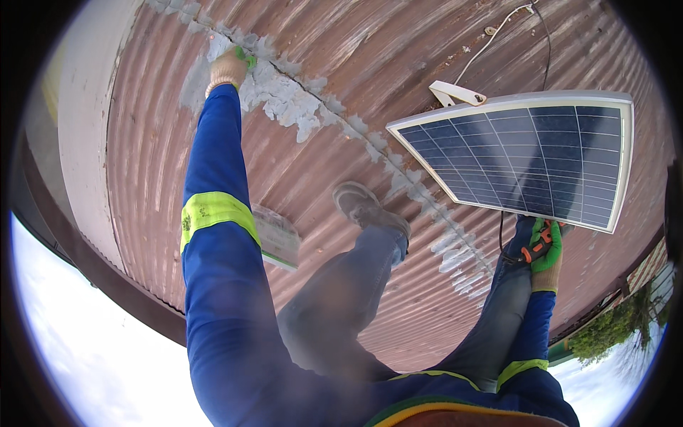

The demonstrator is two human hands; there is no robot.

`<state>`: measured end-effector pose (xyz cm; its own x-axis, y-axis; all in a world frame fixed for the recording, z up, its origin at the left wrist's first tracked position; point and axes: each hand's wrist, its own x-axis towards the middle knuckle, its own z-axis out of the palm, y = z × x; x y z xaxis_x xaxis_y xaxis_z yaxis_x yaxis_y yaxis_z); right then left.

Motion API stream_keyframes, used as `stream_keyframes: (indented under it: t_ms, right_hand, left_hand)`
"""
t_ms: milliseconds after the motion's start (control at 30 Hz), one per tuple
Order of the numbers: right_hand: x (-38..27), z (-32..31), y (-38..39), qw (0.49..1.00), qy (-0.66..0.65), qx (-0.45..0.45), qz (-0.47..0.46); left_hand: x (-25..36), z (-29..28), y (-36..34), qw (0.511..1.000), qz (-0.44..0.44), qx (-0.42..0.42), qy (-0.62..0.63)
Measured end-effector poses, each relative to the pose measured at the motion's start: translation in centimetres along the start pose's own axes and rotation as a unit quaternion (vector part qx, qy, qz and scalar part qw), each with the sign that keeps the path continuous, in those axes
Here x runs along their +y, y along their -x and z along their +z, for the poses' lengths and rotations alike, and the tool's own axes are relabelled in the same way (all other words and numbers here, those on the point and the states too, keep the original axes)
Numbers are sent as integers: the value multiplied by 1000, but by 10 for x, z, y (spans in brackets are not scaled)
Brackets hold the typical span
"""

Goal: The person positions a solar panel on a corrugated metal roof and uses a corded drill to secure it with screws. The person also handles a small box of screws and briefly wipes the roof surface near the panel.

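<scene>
My left hand [229, 69], in a pale glove with green on the fingers, reaches far forward to the corrugated roof. It is at the patchy grey sealant [288, 107] along a seam. Its fingers are mostly hidden behind the back of the glove, so their grip does not show. At the lower right, my right hand [546, 260] wears a matching glove and is closed round an orange-and-black handled tool [538, 245]. The tool's working end is out of sight. Just above that hand, a tilted solar panel [519, 153] with a pale frame hides part of the roof.
A white bracket [457, 93] sits at the panel's far edge, with a thin cable [491, 44] running beyond it. A translucent, green-edged flat piece [276, 237] lies beside my left arm. My shoe [370, 206] rests on the reddish corrugated roof [153, 178]. Trees [615, 331] stand past the right edge.
</scene>
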<state>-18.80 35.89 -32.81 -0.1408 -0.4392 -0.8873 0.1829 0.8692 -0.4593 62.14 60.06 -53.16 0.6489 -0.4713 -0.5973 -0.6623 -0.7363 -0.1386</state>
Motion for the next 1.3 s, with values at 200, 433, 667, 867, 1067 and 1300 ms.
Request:
stream_keyframes:
  t_ms: [200, 433, 667, 867, 1067, 1300]
  right_hand:
    - [2, -2, -7, 1000, -13, -1, -2]
    - [1, -10, -11, 1000, -25, -2, 2]
    - [4, -7, -13, 999, -23, -11, -22]
    - [0, -3, -15, 999, -32, 11, -18]
    - [-3, -7, -12, 1000, -7, 29, -9]
    - [-1, -4, -12, 999, 17, 31, -16]
  left_hand:
    - [-2, 31, -6, 996, -38, 70, 51]
    - [-20, 24, 8, 970, -74, -25, 232]
    - [-14, 30, 9, 994, -25, 58, 89]
    - [5, 35, 16, 991, -44, 108, 65]
    - [-13, 17, 18, 996, 38, 23, 71]
    - [-15, 21, 24, 995, 40, 30, 92]
